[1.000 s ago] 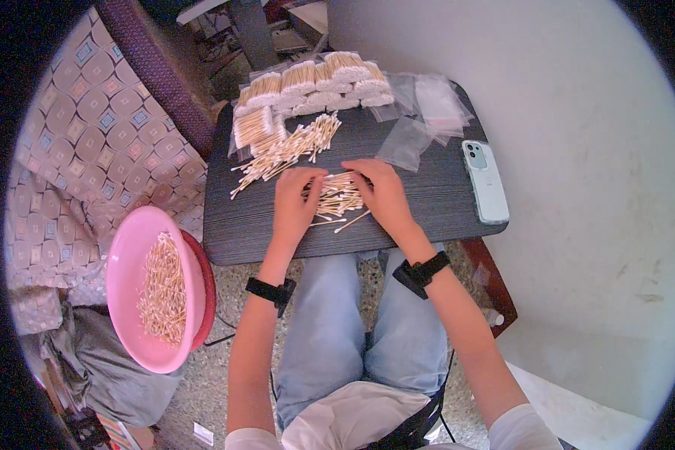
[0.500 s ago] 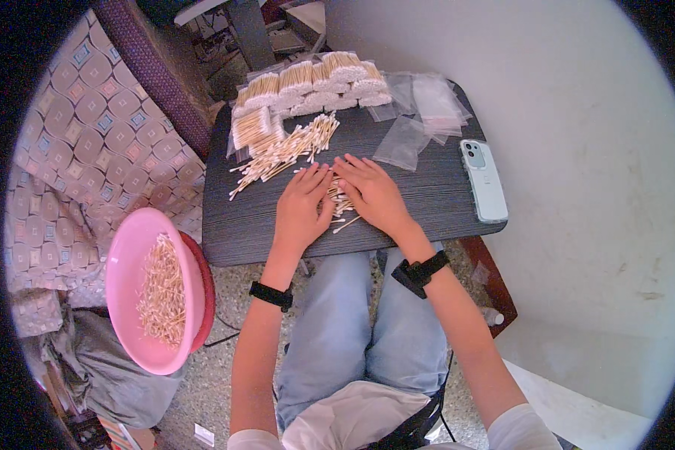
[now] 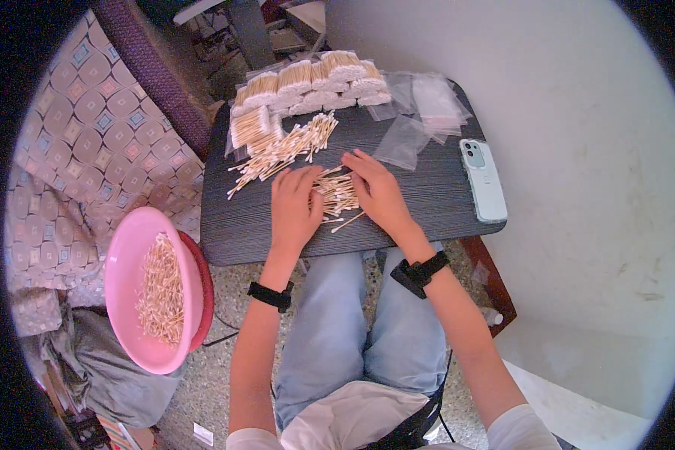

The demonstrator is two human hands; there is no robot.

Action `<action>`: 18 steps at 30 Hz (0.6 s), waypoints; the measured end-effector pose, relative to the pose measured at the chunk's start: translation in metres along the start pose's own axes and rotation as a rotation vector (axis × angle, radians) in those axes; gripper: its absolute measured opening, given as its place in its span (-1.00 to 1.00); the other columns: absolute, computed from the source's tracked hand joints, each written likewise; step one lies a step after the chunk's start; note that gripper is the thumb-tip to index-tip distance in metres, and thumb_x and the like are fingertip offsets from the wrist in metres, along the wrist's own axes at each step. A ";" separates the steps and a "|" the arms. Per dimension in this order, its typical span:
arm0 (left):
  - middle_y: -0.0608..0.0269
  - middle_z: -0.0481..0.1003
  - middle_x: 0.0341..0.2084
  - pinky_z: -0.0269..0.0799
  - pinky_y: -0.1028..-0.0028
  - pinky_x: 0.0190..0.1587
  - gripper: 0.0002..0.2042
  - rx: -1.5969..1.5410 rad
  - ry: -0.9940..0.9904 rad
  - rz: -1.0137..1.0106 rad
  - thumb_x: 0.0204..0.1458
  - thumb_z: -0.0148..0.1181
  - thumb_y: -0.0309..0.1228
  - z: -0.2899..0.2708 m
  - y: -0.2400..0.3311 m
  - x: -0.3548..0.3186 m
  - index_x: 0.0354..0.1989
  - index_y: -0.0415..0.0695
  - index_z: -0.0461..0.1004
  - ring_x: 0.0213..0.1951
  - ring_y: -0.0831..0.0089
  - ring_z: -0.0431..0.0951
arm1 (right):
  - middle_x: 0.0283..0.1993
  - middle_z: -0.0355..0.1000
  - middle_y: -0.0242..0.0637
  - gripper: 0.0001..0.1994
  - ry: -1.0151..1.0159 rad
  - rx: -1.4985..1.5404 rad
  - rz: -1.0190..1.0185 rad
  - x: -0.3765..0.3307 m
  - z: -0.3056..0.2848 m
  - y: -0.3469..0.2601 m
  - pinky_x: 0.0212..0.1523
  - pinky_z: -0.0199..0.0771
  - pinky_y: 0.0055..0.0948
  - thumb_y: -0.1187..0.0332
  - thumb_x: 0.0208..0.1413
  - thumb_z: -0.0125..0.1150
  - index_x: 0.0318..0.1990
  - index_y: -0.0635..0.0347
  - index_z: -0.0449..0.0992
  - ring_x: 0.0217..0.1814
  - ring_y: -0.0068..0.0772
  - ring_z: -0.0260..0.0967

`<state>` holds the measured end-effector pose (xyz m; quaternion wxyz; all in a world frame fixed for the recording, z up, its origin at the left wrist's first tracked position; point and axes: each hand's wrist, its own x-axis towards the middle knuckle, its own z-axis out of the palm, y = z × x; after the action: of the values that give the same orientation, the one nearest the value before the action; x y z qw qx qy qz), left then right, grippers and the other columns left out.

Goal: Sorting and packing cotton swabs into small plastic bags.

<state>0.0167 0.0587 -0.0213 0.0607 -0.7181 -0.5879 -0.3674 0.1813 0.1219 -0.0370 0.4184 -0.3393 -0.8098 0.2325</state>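
A small heap of cotton swabs (image 3: 337, 193) lies on the dark table near its front edge, the sticks running mostly sideways. My left hand (image 3: 294, 206) rests along the heap's left side, fingers extended and slightly bent, thumb against the swab ends. On the right side my right hand (image 3: 381, 193) touches the heap with its fingers stretched forward and a little curved. Neither hand is closed round the swabs. One loose swab (image 3: 348, 222) sticks out below the heap. Beyond my left hand spreads a larger loose pile of swabs (image 3: 292, 148).
Filled bags of swabs (image 3: 296, 79) are stacked at the table's back. Clear plastic bags (image 3: 436, 109) lie at the back right, near a white phone (image 3: 484, 180). A pink basin (image 3: 120, 300) holding many swabs stands left of the table (image 3: 427, 202). A wall (image 3: 577, 150) rises at right.
My hands have moved apart from over the small heap to its two sides, so more of the swabs show between them.
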 end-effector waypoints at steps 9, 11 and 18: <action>0.12 0.45 -0.24 0.29 0.29 0.01 -0.71 -0.120 -0.033 -0.099 -0.07 0.11 -0.58 0.008 -0.008 -0.003 -0.11 -0.17 0.49 -0.14 0.17 0.41 | -0.06 0.47 -0.12 -0.71 -0.027 0.053 0.034 -0.001 -0.003 0.001 0.09 0.36 -0.25 0.59 0.03 0.01 -0.10 0.20 0.53 0.10 -0.11 0.36; 0.13 0.46 -0.26 0.30 0.31 -0.02 -0.71 -0.115 -0.024 -0.086 -0.06 0.11 -0.58 0.008 -0.008 -0.002 -0.10 -0.16 0.49 -0.15 0.18 0.41 | -0.08 0.48 -0.12 -0.72 -0.038 0.068 0.028 0.000 -0.003 -0.001 0.07 0.37 -0.26 0.60 0.03 0.01 -0.11 0.18 0.54 0.08 -0.10 0.37; 0.13 0.49 -0.35 0.35 0.33 -0.13 -0.79 -0.232 -0.052 -0.133 0.02 0.11 -0.54 0.008 -0.011 0.003 -0.15 -0.16 0.51 -0.24 0.18 0.46 | -0.09 0.45 -0.11 -0.76 -0.027 0.024 -0.020 0.001 -0.002 0.001 0.06 0.33 -0.24 0.47 0.03 0.14 -0.12 0.16 0.55 0.07 -0.12 0.33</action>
<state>0.0108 0.0685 -0.0285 -0.0626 -0.6892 -0.5890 -0.4174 0.1832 0.1235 -0.0359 0.4139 -0.3231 -0.8158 0.2424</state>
